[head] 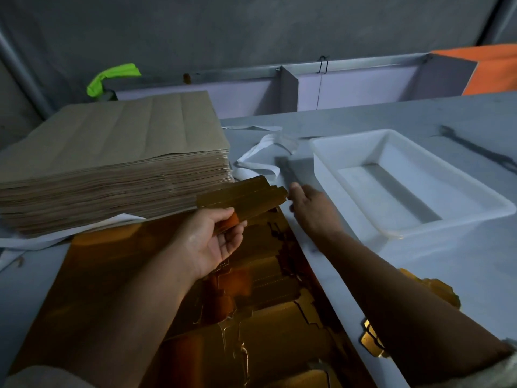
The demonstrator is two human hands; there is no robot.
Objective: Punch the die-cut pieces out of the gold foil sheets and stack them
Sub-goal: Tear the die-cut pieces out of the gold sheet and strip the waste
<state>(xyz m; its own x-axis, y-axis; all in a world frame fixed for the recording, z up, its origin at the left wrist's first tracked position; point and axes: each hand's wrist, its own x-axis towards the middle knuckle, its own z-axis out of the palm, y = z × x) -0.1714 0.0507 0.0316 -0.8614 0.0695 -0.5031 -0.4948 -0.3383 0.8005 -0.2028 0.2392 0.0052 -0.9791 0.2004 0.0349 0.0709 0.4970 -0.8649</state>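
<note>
Gold die-cut pieces [246, 198], a thin bundle of long strips, are held above the tabletop [419, 116] by the left hand [212, 242], which pinches their lower edge between thumb and curled fingers, palm up. Their long axis runs roughly along the tabletop's near edge, tilting a little toward the far right corner, so the free end points at the right hand [310, 211]. That hand sits just beside the free end, fingers loosely straight and holding nothing; whether its fingertips touch the strips is too blurred to tell. It is the nearer hand to that end, so squaring or taking the bundle would likely fall to it. Below, the gold foil sheet [112, 275] lies at the near edge
</note>
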